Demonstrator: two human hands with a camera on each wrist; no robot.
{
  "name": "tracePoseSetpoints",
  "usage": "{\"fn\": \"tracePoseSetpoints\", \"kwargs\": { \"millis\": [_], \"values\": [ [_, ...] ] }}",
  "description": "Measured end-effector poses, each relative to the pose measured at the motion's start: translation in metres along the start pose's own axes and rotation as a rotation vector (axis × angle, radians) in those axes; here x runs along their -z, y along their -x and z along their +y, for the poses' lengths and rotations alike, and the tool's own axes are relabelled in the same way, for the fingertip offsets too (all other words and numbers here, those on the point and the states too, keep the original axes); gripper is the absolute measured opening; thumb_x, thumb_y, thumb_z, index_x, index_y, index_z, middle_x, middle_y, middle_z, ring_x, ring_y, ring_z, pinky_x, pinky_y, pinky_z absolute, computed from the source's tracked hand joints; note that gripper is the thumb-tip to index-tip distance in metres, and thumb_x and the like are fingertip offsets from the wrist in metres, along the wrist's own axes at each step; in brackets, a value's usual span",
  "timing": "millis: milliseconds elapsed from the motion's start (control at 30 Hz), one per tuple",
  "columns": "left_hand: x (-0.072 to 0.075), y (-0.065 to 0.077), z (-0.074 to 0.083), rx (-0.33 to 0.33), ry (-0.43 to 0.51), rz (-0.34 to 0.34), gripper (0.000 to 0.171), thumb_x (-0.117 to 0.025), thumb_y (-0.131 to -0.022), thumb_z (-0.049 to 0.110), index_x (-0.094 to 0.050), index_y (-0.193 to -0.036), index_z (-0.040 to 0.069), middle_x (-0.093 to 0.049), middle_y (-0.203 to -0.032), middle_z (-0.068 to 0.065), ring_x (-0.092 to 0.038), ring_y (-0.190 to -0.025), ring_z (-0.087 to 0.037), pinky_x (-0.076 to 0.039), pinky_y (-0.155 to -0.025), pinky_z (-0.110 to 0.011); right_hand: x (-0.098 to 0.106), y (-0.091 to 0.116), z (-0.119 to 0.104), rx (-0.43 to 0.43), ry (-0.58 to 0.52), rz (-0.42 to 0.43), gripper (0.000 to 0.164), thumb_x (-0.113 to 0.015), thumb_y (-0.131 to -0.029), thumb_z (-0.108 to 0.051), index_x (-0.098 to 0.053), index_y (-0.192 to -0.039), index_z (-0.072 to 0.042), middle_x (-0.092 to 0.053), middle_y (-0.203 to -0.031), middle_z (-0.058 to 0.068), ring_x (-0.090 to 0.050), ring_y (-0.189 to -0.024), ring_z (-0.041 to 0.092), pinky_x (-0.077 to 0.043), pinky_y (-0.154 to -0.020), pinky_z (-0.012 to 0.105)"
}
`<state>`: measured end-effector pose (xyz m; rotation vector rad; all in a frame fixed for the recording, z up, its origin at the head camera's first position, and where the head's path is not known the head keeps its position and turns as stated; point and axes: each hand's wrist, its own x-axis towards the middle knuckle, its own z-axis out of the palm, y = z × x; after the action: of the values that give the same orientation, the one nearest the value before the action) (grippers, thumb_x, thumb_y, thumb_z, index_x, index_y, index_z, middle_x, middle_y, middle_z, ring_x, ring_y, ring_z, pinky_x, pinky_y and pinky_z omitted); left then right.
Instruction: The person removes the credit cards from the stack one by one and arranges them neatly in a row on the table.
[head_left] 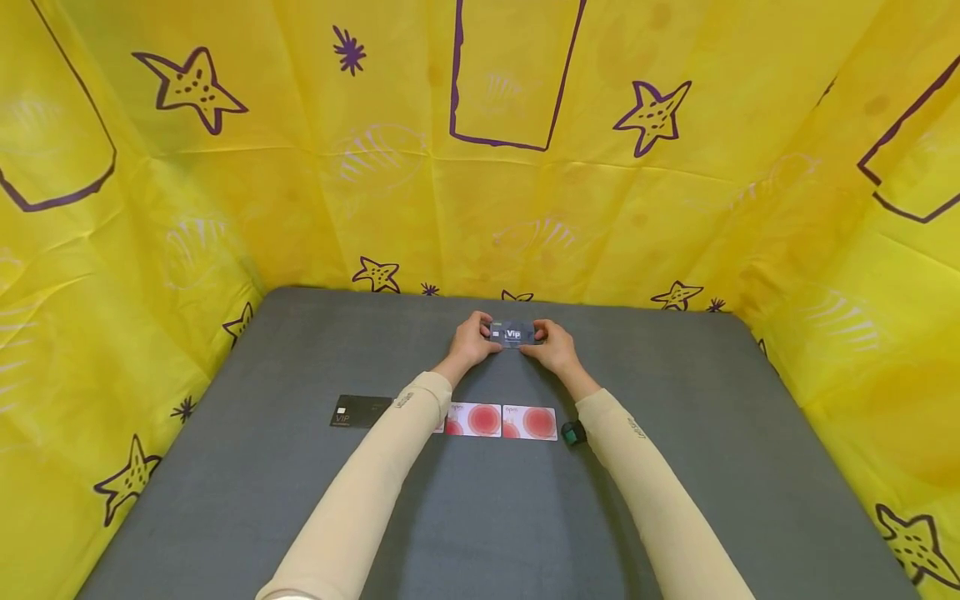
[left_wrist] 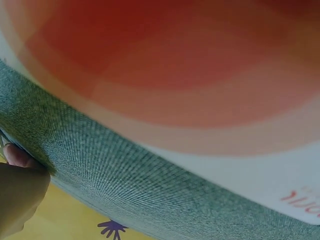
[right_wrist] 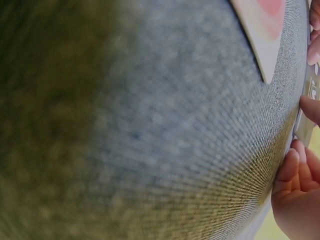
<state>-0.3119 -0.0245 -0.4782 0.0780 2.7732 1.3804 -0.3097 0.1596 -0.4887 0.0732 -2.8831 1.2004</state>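
A dark blue-grey card with "Vip" on it (head_left: 513, 334) is held between both hands near the far side of the table. My left hand (head_left: 471, 340) pinches its left edge, and my right hand (head_left: 553, 344) pinches the right edge. In the right wrist view the card (right_wrist: 306, 122) is seen edge-on, with the right hand (right_wrist: 300, 195) at its lower end and fingertips of the other hand above. The left wrist view shows only part of the left hand (left_wrist: 22, 190) at the lower left; what it grips is hidden there.
Nearer me, a row holds a black VIP card (head_left: 360, 412) and white cards with red circles (head_left: 474, 419), (head_left: 529, 422), partly covered by the left sleeve. A small dark-green object (head_left: 573, 432) lies by the right forearm. Yellow patterned cloth (head_left: 480, 217) surrounds the grey table (head_left: 480, 517).
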Motion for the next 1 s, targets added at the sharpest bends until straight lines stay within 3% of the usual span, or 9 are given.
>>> {"fn": "tracePoseSetpoints", "kwargs": {
  "millis": [233, 600, 833, 1000],
  "values": [
    [-0.0001, -0.0008, -0.0014, -0.003, -0.008, 0.002, 0.055, -0.082, -0.078, 0.009, -0.055, -0.126, 0.004, -0.06, -0.101, -0.012, -0.056, -0.093, -0.027, -0.045, -0.088, -0.037, 0.0004, -0.0002, -0.0006, 0.038, 0.041, -0.024, 0.062, -0.078, -0.083, -0.02, -0.053, -0.134, 0.004, -0.062, -0.105, 0.015, -0.053, -0.096, 0.03, -0.042, -0.094, 0.041],
    [0.0015, -0.0015, -0.0031, -0.062, -0.097, -0.017, 0.056, -0.081, -0.08, 0.013, -0.058, -0.129, 0.0, -0.058, -0.098, -0.011, -0.053, -0.09, -0.023, -0.045, -0.085, -0.034, 0.0022, 0.0031, -0.0041, 0.09, 0.12, -0.031, 0.063, -0.076, -0.085, -0.02, -0.05, -0.137, 0.006, -0.062, -0.108, 0.02, -0.053, -0.108, 0.037, -0.039, -0.099, 0.046],
    [0.0019, -0.0015, -0.0051, -0.135, -0.162, -0.002, 0.054, -0.081, -0.08, 0.017, -0.06, -0.127, -0.001, -0.058, -0.1, -0.012, -0.053, -0.091, -0.024, -0.045, -0.087, -0.036, 0.0022, 0.0052, -0.0055, 0.086, 0.176, -0.023, 0.064, -0.075, -0.086, -0.023, -0.05, -0.139, 0.003, -0.062, -0.115, 0.022, -0.047, -0.117, 0.042, -0.033, -0.104, 0.048],
    [0.0016, -0.0006, -0.0064, -0.142, -0.166, 0.003, 0.054, -0.081, -0.08, 0.017, -0.06, -0.126, -0.001, -0.058, -0.099, -0.012, -0.053, -0.091, -0.024, -0.045, -0.087, -0.036, 0.0018, 0.006, -0.0059, 0.097, 0.204, -0.014, 0.063, -0.075, -0.086, -0.023, -0.051, -0.137, 0.004, -0.062, -0.116, 0.023, -0.046, -0.116, 0.044, -0.034, -0.103, 0.049]
  ]
}}
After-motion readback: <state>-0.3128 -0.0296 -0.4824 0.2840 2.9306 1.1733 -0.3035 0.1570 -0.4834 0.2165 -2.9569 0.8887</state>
